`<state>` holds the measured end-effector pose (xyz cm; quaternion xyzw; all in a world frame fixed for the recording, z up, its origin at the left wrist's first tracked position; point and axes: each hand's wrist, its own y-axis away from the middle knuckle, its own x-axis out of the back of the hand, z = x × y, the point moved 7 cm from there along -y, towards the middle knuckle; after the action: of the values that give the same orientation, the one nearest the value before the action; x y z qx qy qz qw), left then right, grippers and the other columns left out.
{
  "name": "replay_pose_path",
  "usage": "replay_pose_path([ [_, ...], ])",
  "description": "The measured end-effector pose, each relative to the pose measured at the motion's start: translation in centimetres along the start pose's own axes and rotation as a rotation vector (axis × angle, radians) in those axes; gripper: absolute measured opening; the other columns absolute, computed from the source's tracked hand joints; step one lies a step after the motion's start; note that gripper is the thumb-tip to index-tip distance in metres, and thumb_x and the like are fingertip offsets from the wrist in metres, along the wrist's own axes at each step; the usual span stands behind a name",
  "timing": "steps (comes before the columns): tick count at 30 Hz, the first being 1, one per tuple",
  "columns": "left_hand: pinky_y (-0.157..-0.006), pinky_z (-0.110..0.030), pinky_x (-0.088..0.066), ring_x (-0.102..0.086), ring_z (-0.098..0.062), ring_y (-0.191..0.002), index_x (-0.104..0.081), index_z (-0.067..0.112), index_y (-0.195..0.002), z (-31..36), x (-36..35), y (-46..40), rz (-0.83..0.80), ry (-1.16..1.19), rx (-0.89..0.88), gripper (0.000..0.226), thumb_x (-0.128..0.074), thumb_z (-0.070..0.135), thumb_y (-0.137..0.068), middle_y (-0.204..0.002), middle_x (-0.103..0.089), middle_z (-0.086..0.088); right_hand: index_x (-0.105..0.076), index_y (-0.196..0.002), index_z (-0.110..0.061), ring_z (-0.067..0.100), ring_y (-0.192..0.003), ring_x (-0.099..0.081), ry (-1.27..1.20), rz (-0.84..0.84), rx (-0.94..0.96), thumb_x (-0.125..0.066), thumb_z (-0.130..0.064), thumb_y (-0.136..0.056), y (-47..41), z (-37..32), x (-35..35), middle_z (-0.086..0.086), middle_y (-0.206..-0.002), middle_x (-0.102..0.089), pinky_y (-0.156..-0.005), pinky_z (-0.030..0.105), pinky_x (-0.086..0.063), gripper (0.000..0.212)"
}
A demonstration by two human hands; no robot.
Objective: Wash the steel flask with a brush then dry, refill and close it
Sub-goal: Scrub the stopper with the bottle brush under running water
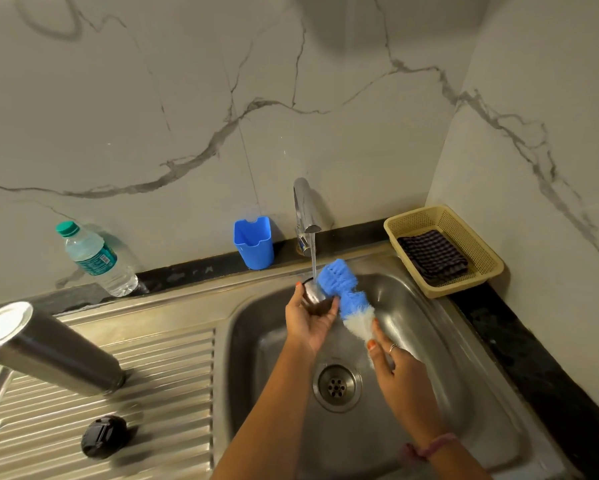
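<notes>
both hands are busy over the sink. left hand curls its fingers round a small dark steel piece, seemingly the flask's cup or inner cap, and holds it mouth-up under the running tap. right hand grips the handle of the brush, fingers wrapped loosely round it; the handle itself is mostly hidden and blurred. the blue and white bristle head lies just beside the cap on its right, touching or nearly touching it, and the brush's long axis runs from the right hand up and leftward to the stream.

steel flask stands apart from all this, upside down and tilted in the view on the ribbed drainboard, well to the left of the left hand. its black lid lies on the same drainboard, nearer the camera. the left hand is the nearer one to both.

judging by this, washing is at the small parts; drying, refilling and closing are not yet done. a water bottle stands by the wall, a folded cloth sits in the basket to the right.
</notes>
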<state>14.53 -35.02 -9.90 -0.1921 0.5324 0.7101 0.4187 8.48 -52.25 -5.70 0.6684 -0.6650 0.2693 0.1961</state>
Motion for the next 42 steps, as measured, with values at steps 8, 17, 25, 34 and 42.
replay_pose_path([
  [8,-0.108,-0.050,-0.045,-0.064,-0.037,-0.116,-0.059,0.004,-0.128,-0.2,-0.4,0.2,-0.073,-0.024,0.016,0.058,-0.069,0.044,-0.089,-0.123,-0.067,-0.023,-0.039,-0.139,-0.040,0.001,-0.060,-0.054,-0.014,-0.024,-0.014,-0.045,-0.044,-0.095,-0.1,-0.2,-0.6,-0.008,-0.076,-0.067,-0.058,0.013,-0.045,0.045],
  [17,-0.109,-0.050,-0.044,-0.060,-0.036,-0.123,-0.060,0.003,-0.129,-0.6,0.0,-0.1,-0.029,-0.009,0.026,0.058,-0.057,0.050,-0.094,-0.128,-0.064,-0.023,-0.039,-0.138,-0.040,0.000,-0.061,-0.057,-0.023,-0.027,-0.003,-0.049,-0.039,-0.095,-0.2,-0.4,-0.5,-0.008,-0.074,-0.067,-0.058,0.011,-0.044,0.043],
  [25,-0.093,-0.044,-0.057,-0.060,-0.037,-0.121,-0.053,-0.001,-0.132,0.0,0.4,-0.5,0.017,0.117,0.010,0.070,-0.058,0.057,-0.092,-0.130,-0.061,-0.025,-0.040,-0.137,-0.045,0.007,-0.091,-0.065,-0.044,0.014,0.028,-0.046,-0.049,-0.091,1.4,1.0,-0.7,-0.005,-0.102,-0.072,-0.079,0.019,-0.050,0.047],
  [34,-0.088,-0.042,-0.058,-0.067,-0.032,-0.103,-0.055,0.001,-0.121,0.5,2.0,-0.5,0.113,0.012,0.013,0.067,-0.066,0.056,-0.086,-0.116,-0.062,-0.023,-0.041,-0.135,-0.048,-0.015,-0.074,-0.054,0.064,-0.087,0.040,-0.057,-0.043,-0.090,1.3,1.3,2.7,-0.022,-0.105,-0.064,-0.070,0.001,-0.042,0.047],
  [42,-0.072,-0.030,-0.046,-0.057,-0.020,-0.084,-0.061,0.009,-0.111,0.2,2.9,-0.4,0.158,-0.060,0.064,0.043,-0.066,0.046,-0.090,-0.102,-0.063,-0.013,-0.053,-0.126,-0.024,0.006,-0.086,-0.060,-0.004,-0.302,-0.149,-0.063,-0.030,-0.089,-2.9,2.1,6.4,-0.005,-0.101,-0.060,-0.069,0.021,-0.050,0.038],
])
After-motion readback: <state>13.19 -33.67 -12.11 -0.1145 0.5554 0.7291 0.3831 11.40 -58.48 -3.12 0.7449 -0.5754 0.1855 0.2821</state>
